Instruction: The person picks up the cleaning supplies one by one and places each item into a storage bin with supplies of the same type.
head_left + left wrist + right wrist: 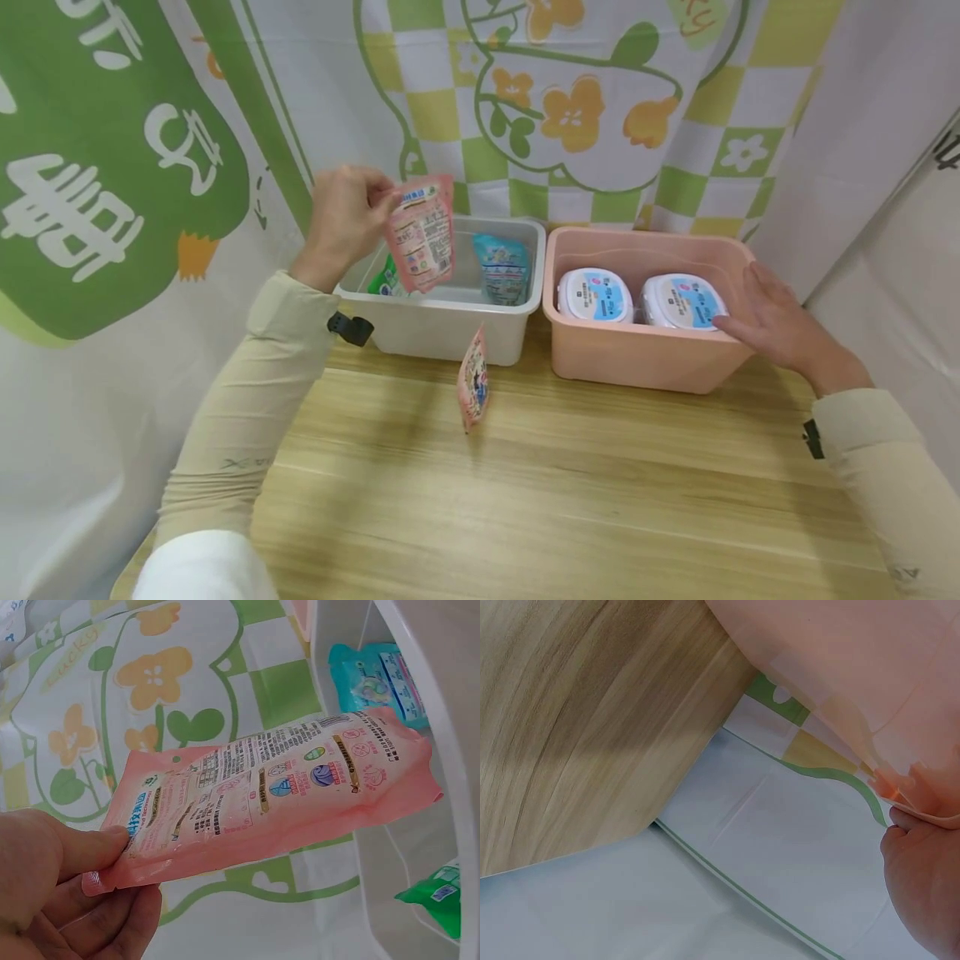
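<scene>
My left hand (348, 212) pinches a pink printed pouch (423, 242) by its top corner, above the white bin (442, 321). In the left wrist view the thumb lies on the printed face of the pouch (270, 795) and the fingers are behind it. Inside the white bin are a blue pouch (502, 271) and a green pack (386, 279). My right hand (780, 321) grips the right rim of the pink bin (637, 354). That bin holds two white lidded tubs (596, 296) with blue labels. Another pink pouch (474, 382) stands on edge before the white bin.
Both bins stand side by side at the back of the wooden table (570, 500). A patterned cloth (525, 108) hangs behind them, and a green and white sheet (112, 167) hangs at the left. The table's edge (690, 780) shows beside the pink bin.
</scene>
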Demonstrator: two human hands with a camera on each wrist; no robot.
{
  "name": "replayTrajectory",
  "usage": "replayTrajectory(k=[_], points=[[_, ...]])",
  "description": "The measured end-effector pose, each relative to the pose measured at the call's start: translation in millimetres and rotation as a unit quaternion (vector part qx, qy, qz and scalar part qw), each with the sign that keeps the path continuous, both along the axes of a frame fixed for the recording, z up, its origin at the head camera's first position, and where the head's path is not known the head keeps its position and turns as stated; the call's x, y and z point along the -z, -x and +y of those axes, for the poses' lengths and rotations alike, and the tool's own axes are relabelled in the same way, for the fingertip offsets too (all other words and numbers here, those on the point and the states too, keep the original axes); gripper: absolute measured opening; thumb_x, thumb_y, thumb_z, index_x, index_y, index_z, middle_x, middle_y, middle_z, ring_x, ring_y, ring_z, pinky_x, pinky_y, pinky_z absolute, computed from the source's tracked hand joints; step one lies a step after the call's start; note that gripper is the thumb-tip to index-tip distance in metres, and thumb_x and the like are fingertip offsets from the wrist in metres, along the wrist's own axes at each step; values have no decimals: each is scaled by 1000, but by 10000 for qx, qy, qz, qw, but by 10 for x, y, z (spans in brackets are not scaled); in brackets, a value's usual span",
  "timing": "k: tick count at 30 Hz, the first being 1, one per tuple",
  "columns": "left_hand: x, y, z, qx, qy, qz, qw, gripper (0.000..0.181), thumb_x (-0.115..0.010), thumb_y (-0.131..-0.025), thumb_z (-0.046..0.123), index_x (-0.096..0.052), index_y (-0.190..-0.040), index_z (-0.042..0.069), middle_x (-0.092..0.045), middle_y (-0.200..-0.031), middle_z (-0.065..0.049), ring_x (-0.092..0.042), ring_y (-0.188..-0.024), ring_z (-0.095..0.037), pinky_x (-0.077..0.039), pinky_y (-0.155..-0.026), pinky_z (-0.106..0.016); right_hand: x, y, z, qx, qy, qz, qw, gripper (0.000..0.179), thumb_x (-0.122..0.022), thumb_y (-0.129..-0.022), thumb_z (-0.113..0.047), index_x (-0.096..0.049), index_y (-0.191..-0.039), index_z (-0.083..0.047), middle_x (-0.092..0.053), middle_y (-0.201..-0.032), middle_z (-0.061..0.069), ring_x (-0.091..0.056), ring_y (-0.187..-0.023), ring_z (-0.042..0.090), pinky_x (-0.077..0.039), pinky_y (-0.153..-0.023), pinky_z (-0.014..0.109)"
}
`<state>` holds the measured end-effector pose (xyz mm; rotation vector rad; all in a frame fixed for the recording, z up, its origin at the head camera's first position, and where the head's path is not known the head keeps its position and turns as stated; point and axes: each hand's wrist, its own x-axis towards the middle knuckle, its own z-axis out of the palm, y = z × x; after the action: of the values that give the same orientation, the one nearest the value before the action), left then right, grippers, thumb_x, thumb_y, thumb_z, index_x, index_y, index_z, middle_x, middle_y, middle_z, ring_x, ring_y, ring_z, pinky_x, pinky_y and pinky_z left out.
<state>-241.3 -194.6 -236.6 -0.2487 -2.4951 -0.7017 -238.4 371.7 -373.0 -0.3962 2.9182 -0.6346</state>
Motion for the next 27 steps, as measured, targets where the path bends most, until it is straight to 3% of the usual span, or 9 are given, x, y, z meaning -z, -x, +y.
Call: replayTrajectory(k=[12, 18, 27], points=[[240, 135, -35, 20, -100, -112, 9999, 16, -69, -100, 5, -80, -99, -6, -79, -94, -25, -69, -73, -32, -41, -56, -17, 14, 2, 11, 29, 81, -23, 10000, 108, -50, -105, -59, 21, -163, -3, 32, -172, 15, 23, -160, 49, 3, -124, 78], [337, 167, -45, 23, -94, -76, 9999, 16, -70, -99, 6, -80, -98, -5, -78, -92, -25, -67, -74, -31, -43, -60, -25, 0, -1, 4, 23, 79, -29, 10000, 108, -50, -105, -59, 21, -163, -3, 31, -172, 15, 23, -159, 49, 3, -124, 78], [464, 206, -63, 68, -175, -86, 9998, 16, -72, -99, 6, -80, -98, -6, -79, -91, -25, -67, -71, -30, -43, -59, -26, 16, 12, 19, 21, 22, 25, 10000, 108, -50, -105, -59, 20, -163, -3, 31, -172, 16, 21, -159, 51, 2, -123, 78]])
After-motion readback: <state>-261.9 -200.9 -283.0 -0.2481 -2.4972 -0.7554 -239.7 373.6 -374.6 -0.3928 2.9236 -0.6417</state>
